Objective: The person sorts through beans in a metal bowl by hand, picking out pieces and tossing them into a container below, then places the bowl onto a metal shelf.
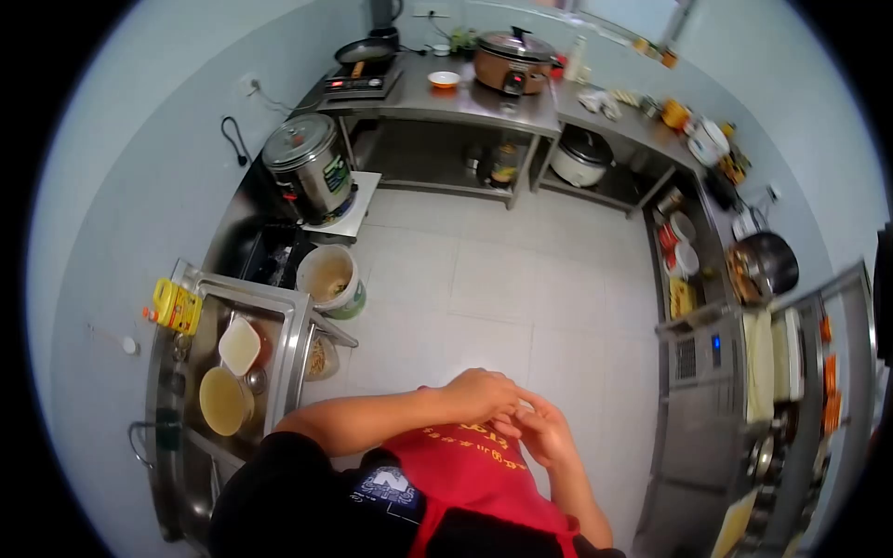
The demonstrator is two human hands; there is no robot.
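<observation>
My left hand point(479, 395) and my right hand point(544, 432) meet in front of my body, above the red apron point(470, 465) with yellow lettering. The fingers of the left hand curl in towards the right. The right hand's fingers bend over to touch those of the left. What lies between the fingertips, if anything, is too small and hidden to tell. Both hands are well apart from the counters and the sink.
On my left stands a steel sink point(290, 358) with a beige bowl point(226, 400) and a yellow bottle point(177, 307) by it. A bucket point(346, 299) and a steel pot point(307, 167) stand beyond. A brown cooker point(512, 70) sits on the far table; a steel cabinet point(698, 428) lines the right.
</observation>
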